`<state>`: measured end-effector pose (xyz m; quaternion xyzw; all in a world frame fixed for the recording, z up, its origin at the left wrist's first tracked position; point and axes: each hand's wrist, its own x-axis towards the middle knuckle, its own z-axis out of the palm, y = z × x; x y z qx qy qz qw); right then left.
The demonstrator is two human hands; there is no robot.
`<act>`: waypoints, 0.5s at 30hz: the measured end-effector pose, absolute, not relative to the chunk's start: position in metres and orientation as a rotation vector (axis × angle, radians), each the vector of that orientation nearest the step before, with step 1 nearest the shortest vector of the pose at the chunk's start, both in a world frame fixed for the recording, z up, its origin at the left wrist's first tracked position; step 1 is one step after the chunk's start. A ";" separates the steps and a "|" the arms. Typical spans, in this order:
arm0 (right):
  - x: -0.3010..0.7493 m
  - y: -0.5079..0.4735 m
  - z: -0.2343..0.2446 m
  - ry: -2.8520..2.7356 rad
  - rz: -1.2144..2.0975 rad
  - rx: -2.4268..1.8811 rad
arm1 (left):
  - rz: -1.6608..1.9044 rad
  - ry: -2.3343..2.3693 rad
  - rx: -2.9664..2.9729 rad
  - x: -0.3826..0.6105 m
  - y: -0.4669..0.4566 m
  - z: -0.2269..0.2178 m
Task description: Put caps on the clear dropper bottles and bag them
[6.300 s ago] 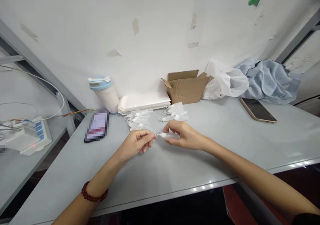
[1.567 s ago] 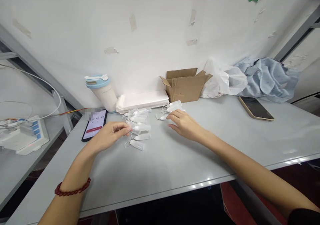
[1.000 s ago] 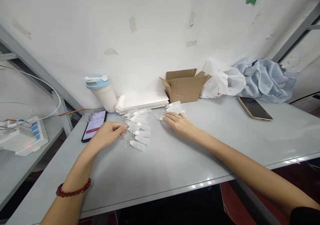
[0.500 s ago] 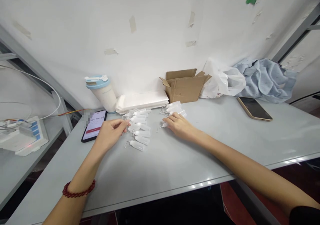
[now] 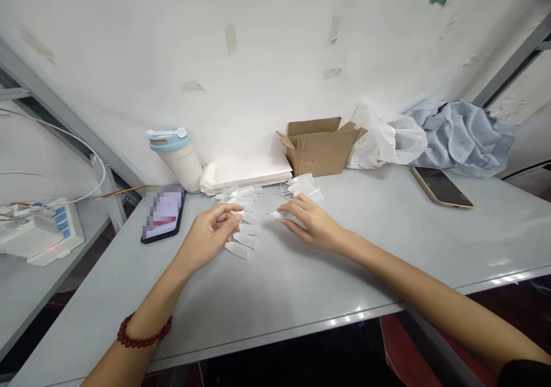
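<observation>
Small translucent plastic squeeze bottles [image 5: 247, 241] with thin loops at their necks lie in a row near the middle of the table. My left hand [image 5: 213, 232] is over their left ends, fingers curled and thumb close to the index finger. Whatever it pinches, if anything, is too small to make out. To the right, my right hand [image 5: 316, 223] is closed around a needle-tip bottle [image 5: 276, 215]. Its thin tip points left, toward my left hand, and my fingers hide most of its body. Just behind my right hand lies a second group of bottles [image 5: 303, 181].
Along the wall stand a blue-lidded cup [image 5: 178, 160], a stack of white sheets or envelopes [image 5: 247, 173], an open cardboard box [image 5: 321, 151], a white plastic bag [image 5: 387, 140] and a blue cloth [image 5: 465, 137]. Phones lie at left [image 5: 166, 212] and right [image 5: 443, 187].
My left hand has moved right, over the row of bottles and closer to my right hand. The right hand has turned slightly, and the bottle's tip shows more clearly.
</observation>
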<state>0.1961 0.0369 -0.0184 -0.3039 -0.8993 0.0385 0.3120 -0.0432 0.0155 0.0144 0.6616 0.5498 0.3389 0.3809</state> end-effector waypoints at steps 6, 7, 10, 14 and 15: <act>0.192 0.030 -0.016 -2.345 0.166 -0.747 | 0.826 1.359 1.832 -0.039 0.010 0.014; 0.191 0.029 -0.016 -2.350 0.174 -0.746 | 0.826 1.362 1.854 -0.038 0.010 0.015; 0.191 0.027 -0.014 -2.354 0.208 -0.748 | 0.818 1.365 1.925 -0.036 0.008 0.015; 0.190 0.023 -0.010 -2.309 0.312 -0.754 | 0.804 1.341 1.966 -0.033 0.006 0.015; 0.189 0.022 -0.009 -2.289 0.354 -0.762 | 0.800 1.336 1.954 -0.032 0.006 0.015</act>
